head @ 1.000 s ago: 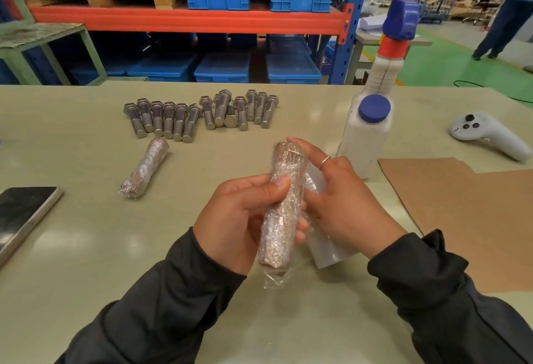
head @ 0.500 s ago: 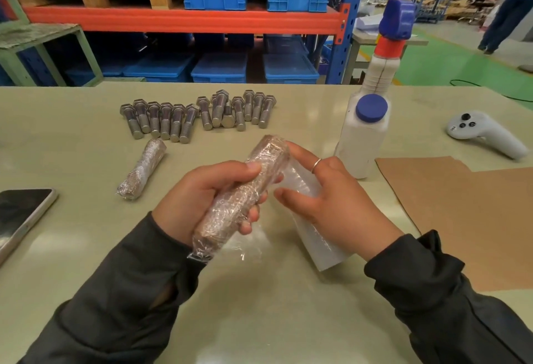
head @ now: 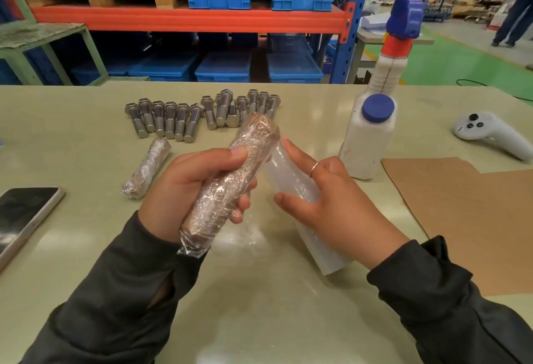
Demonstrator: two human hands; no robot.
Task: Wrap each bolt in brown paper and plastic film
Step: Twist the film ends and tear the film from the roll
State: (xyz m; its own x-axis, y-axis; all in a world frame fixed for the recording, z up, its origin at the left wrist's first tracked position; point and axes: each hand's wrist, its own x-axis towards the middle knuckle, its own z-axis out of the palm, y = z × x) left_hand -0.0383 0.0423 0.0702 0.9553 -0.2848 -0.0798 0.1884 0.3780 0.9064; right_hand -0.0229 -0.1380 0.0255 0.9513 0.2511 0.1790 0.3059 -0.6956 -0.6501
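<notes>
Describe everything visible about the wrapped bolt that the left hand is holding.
The wrapped bolt is a thick cylinder covered in brown paper under shiny, wrinkled clear film. It tilts, its wider end up and away, its lower end toward the person, where loose film bunches out. The left hand grips its middle, thumb on top. It is held above the table, beside the film roll under the right hand.

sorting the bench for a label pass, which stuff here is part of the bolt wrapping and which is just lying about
Part of the job:
- wrapped bolt, in the left hand
- film roll, under the right hand
- finished bolt on the table
- bare bolts
- brown paper

Lying about:
- phone
- white bottle
- controller
</notes>
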